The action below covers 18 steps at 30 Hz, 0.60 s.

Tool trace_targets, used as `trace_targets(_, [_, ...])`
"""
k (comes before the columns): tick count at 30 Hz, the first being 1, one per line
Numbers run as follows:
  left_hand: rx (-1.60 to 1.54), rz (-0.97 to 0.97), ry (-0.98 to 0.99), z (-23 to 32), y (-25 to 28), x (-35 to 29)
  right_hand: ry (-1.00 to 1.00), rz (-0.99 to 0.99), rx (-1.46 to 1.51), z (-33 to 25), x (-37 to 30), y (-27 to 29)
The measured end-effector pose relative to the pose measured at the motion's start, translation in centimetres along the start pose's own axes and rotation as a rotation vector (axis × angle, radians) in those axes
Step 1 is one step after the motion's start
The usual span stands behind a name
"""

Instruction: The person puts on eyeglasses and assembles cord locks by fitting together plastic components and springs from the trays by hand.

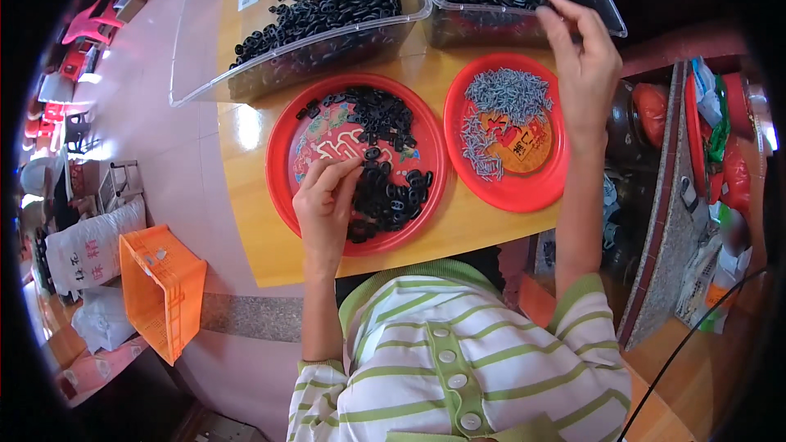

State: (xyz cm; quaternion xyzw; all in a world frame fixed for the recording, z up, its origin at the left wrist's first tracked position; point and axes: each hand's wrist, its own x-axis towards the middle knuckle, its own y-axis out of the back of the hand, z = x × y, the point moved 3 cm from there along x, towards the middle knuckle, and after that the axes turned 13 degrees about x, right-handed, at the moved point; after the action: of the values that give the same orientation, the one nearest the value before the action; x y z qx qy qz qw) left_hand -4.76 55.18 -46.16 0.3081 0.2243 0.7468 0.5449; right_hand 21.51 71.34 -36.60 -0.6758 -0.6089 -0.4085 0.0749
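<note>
Left hand [326, 196] pinching black rings [385, 188] on red plate [282, 155], right hand [581, 57] fingers loosely spread over clear bin [606, 8]

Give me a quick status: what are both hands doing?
Left hand picking at black rings on red plate. Right hand reaching into clear bin. Screw plate untouched. Nothing blocking.

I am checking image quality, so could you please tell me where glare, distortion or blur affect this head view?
Head view: window glare on the wooden table left of the red plate; fisheye bends the clear bins near the rim; corners black; left hand and right hand fairly sharp.
</note>
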Motion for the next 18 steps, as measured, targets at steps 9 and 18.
trace_targets(9, [0.241,-0.158,-0.045,-0.5,-1.3,0.6,-0.105,0.035,0.144,0.2,-2.4,0.2])
trace_targets(18, [0.27,-0.202,-0.092,0.1,-1.5,1.0,-0.543,-0.372,0.104,2.6,-14.6,2.0])
